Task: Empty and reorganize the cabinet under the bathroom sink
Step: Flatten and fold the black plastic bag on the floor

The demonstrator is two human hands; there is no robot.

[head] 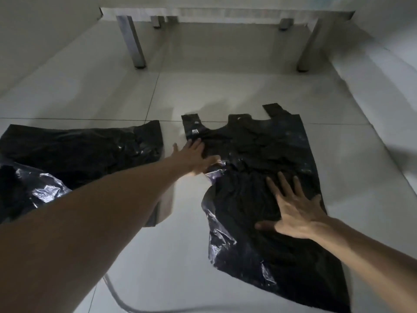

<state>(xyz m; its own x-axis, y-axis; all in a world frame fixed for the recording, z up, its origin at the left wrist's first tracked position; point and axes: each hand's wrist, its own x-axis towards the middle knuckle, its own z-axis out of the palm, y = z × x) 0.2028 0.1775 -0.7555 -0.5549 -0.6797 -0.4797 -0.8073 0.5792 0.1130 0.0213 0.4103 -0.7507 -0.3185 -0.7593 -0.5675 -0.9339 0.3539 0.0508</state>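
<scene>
Flattening crumpled black handled plastic bag (259, 154) on pale tiled floor (112, 98); left hand (194, 154) and right hand (295, 211) both splayed flat on it, grasping nothing. Risk: thin film slips or re-wrinkles. Second black plastic bag (79, 150) lies just left; metal legs (133, 41) well ahead, open floor between.

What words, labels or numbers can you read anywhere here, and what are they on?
None can be read.
Right bag: a small pale patch near one handle may be a print or only glare, too blurred to tell.
Left bag: only shiny creases, no text.
Floor tiles and metal legs: no markings visible.
</scene>
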